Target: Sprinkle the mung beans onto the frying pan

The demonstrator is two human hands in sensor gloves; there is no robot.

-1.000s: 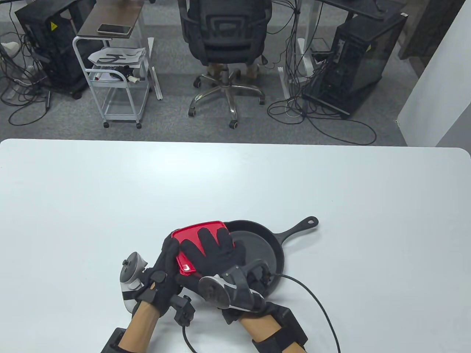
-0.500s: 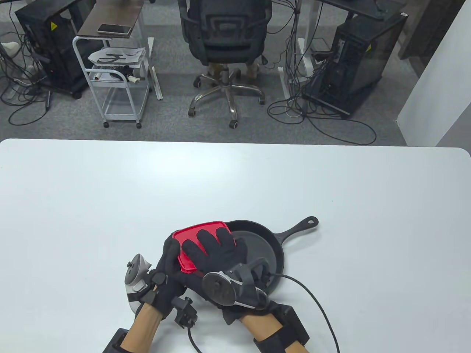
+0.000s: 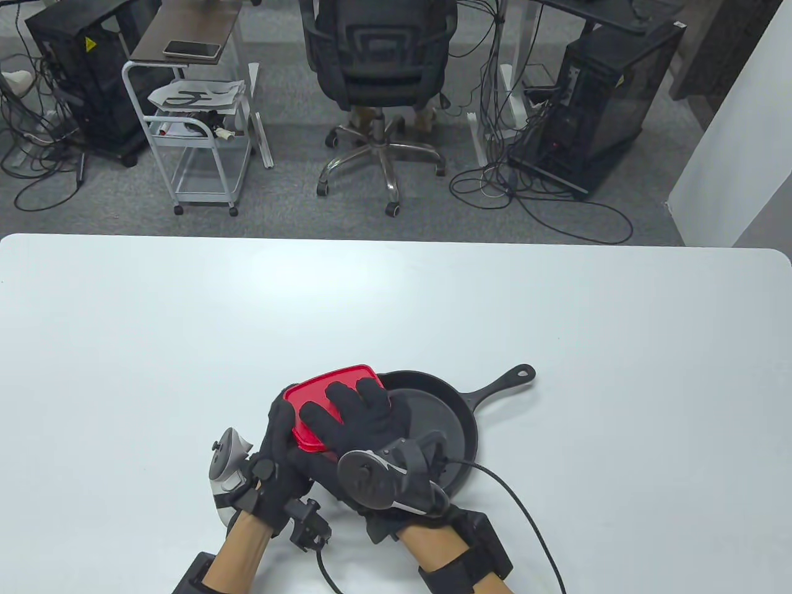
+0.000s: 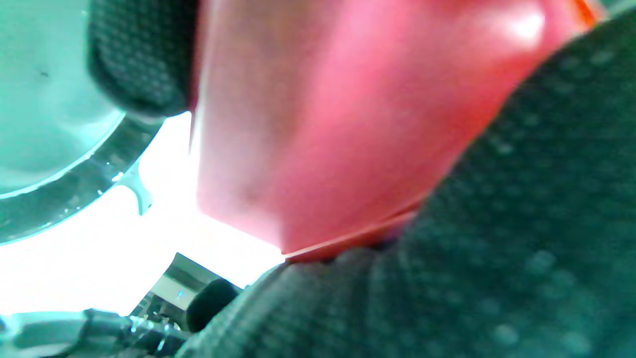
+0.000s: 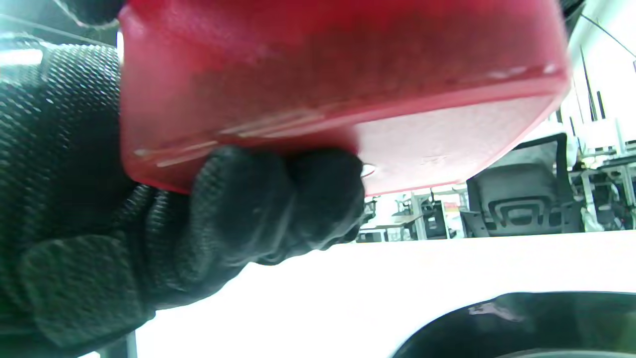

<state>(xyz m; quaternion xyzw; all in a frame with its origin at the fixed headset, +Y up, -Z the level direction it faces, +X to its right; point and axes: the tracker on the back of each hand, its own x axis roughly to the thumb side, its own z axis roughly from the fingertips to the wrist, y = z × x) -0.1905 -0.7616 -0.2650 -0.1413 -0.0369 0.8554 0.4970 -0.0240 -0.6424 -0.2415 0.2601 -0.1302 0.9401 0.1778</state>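
A red plastic container [image 3: 331, 385] with a red lid is held just above the left rim of the black cast-iron frying pan [image 3: 455, 421]. My left hand [image 3: 281, 433] grips its near-left corner, with fingers wrapped under its base. My right hand [image 3: 359, 414] lies across the lid with its fingers spread. The right wrist view shows the container's underside [image 5: 348, 64], the left hand's fingers [image 5: 278, 204] beneath it, and the pan's rim [image 5: 521, 318] below. The left wrist view shows the container's red wall [image 4: 338, 124] close up and blurred. No beans are visible.
The pan's handle [image 3: 504, 380] points to the far right. A black cable [image 3: 526, 513] runs from my right wrist over the table [image 3: 185, 322] to its front edge. An office chair [image 3: 377, 68] and a cart [image 3: 198, 124] stand beyond the far edge.
The container has tipped up and shifted slightly to the left. My left thumb has slid up over its near-left corner, hiding the white mark. My right hand's tracker has moved left.
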